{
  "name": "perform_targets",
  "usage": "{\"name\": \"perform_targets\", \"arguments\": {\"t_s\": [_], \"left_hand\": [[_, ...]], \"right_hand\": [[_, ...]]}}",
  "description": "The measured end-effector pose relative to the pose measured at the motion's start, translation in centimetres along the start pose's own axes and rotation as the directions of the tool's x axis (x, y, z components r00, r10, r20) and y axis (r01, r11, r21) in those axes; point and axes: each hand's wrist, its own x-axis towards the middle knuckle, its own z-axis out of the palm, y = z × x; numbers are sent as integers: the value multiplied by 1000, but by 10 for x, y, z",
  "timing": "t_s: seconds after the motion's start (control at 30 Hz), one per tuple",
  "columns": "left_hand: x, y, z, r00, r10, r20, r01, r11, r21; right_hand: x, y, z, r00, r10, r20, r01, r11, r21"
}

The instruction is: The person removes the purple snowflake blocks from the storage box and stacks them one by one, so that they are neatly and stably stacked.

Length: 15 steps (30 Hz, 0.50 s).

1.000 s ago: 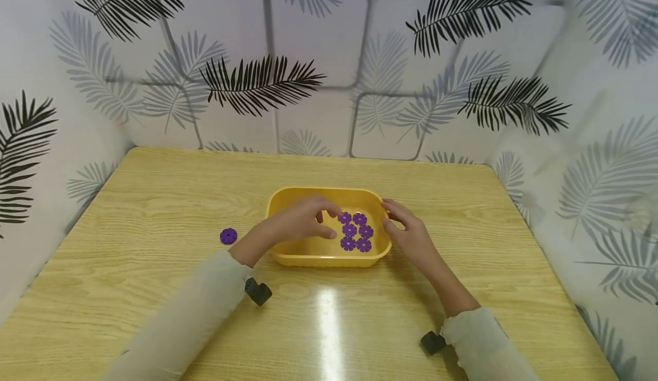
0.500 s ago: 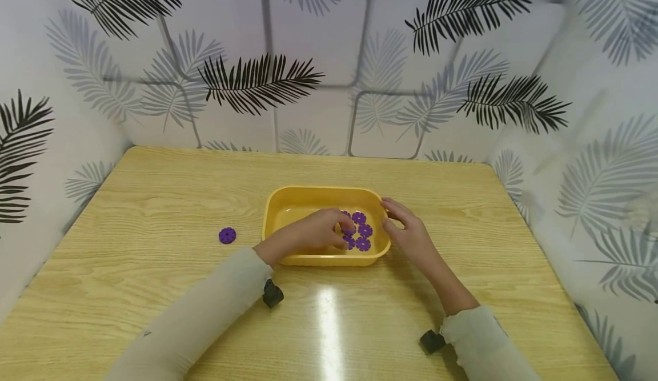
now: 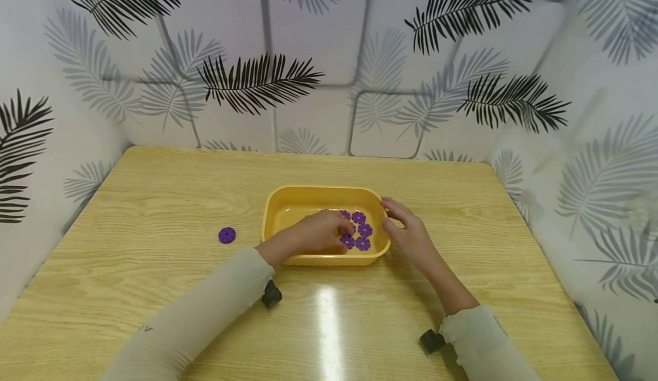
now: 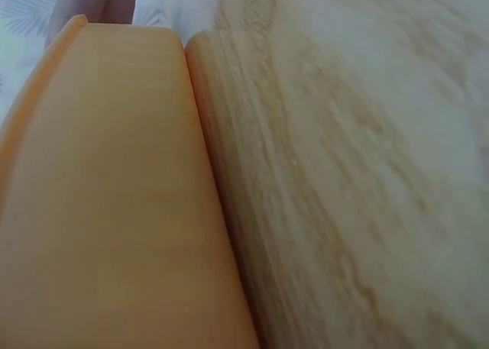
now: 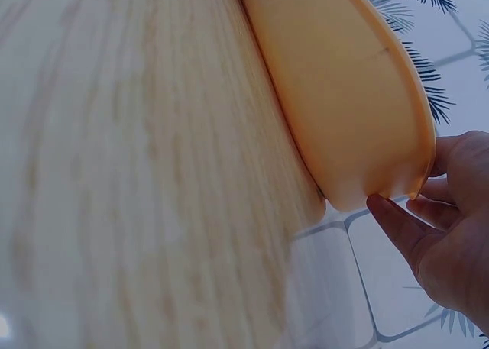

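Item: one shallow, round-cornered yellow plastic tray [image 3: 329, 260], standing upright at about the middle of a pale wood-grain table [image 3: 154, 198], long side facing the person.

Contents: six flat purple flower-shaped discs [image 3: 365, 230], plastic by the look of them, in two columns of three at the tray's right end. One disc of the left column is partly hidden behind fingers. The tray's left part shows a bare floor where the arm does not cover it.

Outlier: one dark purple round notched piece [image 3: 227, 235] on the table, left of the tray and apart from it. Whether it is a single disc or a stack cannot be told.

Left hand [image 3: 324, 230]: reaching over the near rim, fingers bent downward at the left column, thumb parted from the index finger. Whether a disc is pinched cannot be told; the left wrist view gives only the tray's outer wall.

Right hand [image 3: 413, 239]: thumb and bent fingers loosely gripping the tray's right end, seemingly to steady it.

Progress, as judged: the six discs are in the tray in tidy order; the outlying piece lies outside, untouched. Handling of the left column seems under way, with no disc visibly lifted.
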Motion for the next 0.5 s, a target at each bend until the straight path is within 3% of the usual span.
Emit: {"name": "perform_targets", "arguments": {"t_s": [0.5], "left_hand": [[2, -1, 2, 1000, -22, 12, 21, 999, 48]], "right_hand": [[1, 3, 0, 1000, 4, -5, -4, 1000, -14]]}}
